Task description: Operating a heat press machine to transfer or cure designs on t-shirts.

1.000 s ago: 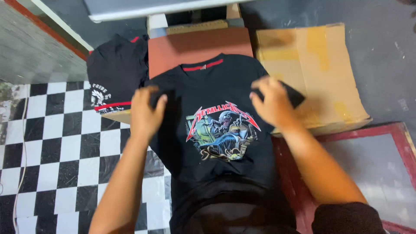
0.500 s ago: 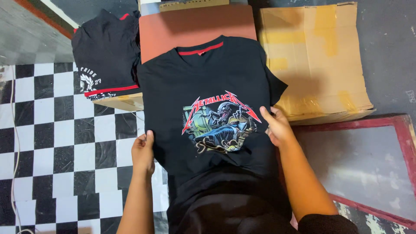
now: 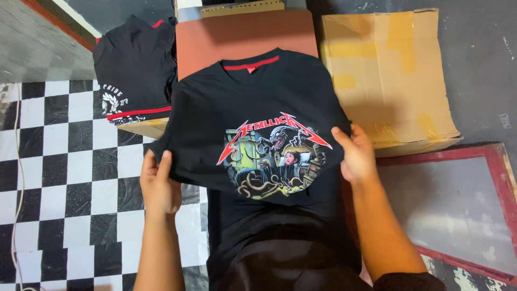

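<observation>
On the far left lies a checkered floor (image 3: 59, 161). Above it sits a pile of shirts (image 3: 134, 81), black with a red stripe, well apart from the hands.

The left hand (image 3: 160, 186) is closed on the left edge of the black shirt (image 3: 258, 91), with its fingers curled over the cloth. The shirt spreads out from there to the right, flat on a brown board (image 3: 242, 35). It has a red collar at the top and a bright picture in the middle. Its lower part hangs down toward the person.

The shirt looks soft and light. It will likely bend and fold easily and will not break. The side edges seem the best place to hold it, so that it stays flat.

The right hand (image 3: 355, 156) is closed on the right edge, thumb on top. Just beside it is a flat cardboard box (image 3: 393, 75), and below that a red frame (image 3: 501, 172).
</observation>
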